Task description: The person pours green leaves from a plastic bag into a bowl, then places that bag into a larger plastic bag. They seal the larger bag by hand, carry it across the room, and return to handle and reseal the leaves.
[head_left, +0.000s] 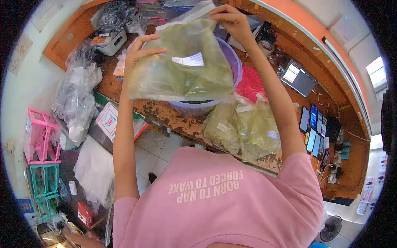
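Observation:
Both my hands hold up a clear plastic bag of yellow-green contents, with a white printed label on its front. My left hand grips its left side, fingers lying across the plastic and the thumb hidden. At the bag's upper right corner, my right hand pinches the edge near the whitish top strip. Behind and below the bag is a purple basin, mostly covered. Two similar filled bags, one on the left and one on the right, lie at the table's near edge.
A red woven-looking plate lies right of the basin on the worn wooden table. Several phones and a tablet-like device sit farther right. Crumpled plastic bags and a pink rack stand left.

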Available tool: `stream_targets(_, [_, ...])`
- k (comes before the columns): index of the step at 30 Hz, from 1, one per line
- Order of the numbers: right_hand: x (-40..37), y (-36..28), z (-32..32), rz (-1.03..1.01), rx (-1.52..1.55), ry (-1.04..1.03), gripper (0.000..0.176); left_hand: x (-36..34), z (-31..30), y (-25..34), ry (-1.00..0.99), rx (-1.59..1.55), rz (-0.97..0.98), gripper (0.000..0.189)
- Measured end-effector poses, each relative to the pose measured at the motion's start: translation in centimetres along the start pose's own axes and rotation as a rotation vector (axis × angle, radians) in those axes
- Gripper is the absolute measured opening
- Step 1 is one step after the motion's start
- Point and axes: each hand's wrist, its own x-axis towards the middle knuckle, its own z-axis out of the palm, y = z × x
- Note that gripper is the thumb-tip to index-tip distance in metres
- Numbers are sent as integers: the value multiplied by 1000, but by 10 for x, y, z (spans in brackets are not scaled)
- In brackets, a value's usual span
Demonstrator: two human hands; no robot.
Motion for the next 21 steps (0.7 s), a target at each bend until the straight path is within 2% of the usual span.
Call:
stream_targets(2, [-4, -7, -2, 33, -10, -86, 18, 3, 0, -16, 19, 23, 45, 24])
stream_targets(5, [0, 12, -4, -27, 1, 83, 17, 10, 2, -45, 84, -50, 45, 26])
stream_targets(7, [-2, 32, -3, 110, 120, -19, 17, 14, 3, -64, 260, 243, -10, 26])
stream_targets(8, [-1, 41, -2, 166, 202, -42, 17, 19, 4, -72, 317, 218, -96, 26])
stream_targets(9, [1, 45, -3, 220, 283, -66, 18, 27, 4, -74, 376, 188, -182, 26])
stream_targets(11, [7, 31, -6, 393, 292, -94, 24, 59, 6, -50, 413, -218, -467, 26])
stream_targets(14, [8, 32, -9, 551, 314, -90, 27, 76, 10, -29, 444, -430, -555, 22])
stream_targets(16, [5, 37, 2, 637, 412, -23, 28, 80, 10, -47, 421, -471, -643, 23])
stream_targets(19, [10, 11, 8, 975, 777, 52, 32, 77, 9, -70, 428, -519, -686, 29])
stream_targets(20, [10, 12, 8, 1037, 960, -23, 36, 78, 10, -75, 432, -536, -684, 32])
stream_targets(21, [8, 13, 9, 1013, 948, -36, 36, 78, 9, -72, 407, -558, -671, 34])
